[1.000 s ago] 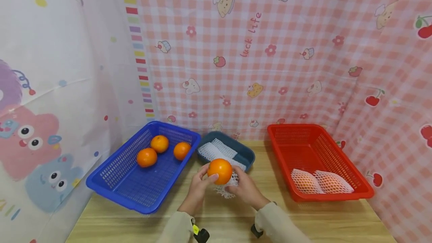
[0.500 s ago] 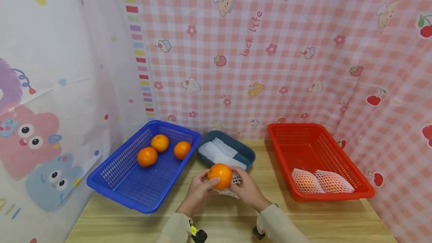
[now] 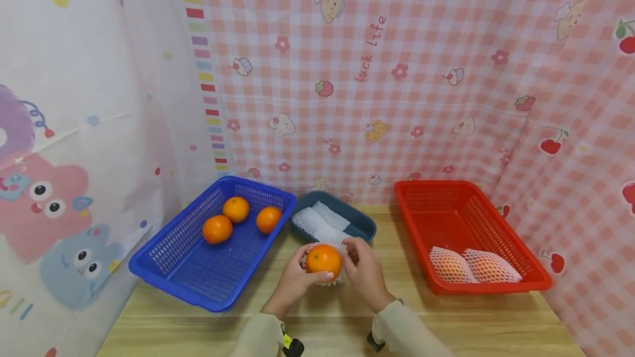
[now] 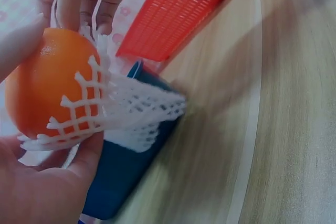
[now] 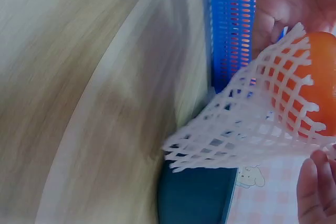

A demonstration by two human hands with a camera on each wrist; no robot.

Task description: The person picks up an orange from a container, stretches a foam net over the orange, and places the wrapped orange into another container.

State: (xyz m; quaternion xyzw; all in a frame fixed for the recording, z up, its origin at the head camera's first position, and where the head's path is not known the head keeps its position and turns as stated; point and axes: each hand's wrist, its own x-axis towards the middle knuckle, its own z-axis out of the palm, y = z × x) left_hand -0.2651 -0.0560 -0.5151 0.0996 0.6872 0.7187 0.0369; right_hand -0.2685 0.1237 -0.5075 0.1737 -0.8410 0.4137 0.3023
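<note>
Turned since before, the held orange is showing its stem spot. Three oranges are sitting in the blue basket. The left hand is gripping the held orange; a white net is hugging its far side. The right hand is pinching the net's edge. Two netted oranges are lying in the red basket.

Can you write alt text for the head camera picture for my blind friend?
A left hand holds an orange partly inside a white net, the right hand at its edge. Behind is a dark tray of nets, with a blue basket of three oranges left and a red basket of two netted ones right.
</note>
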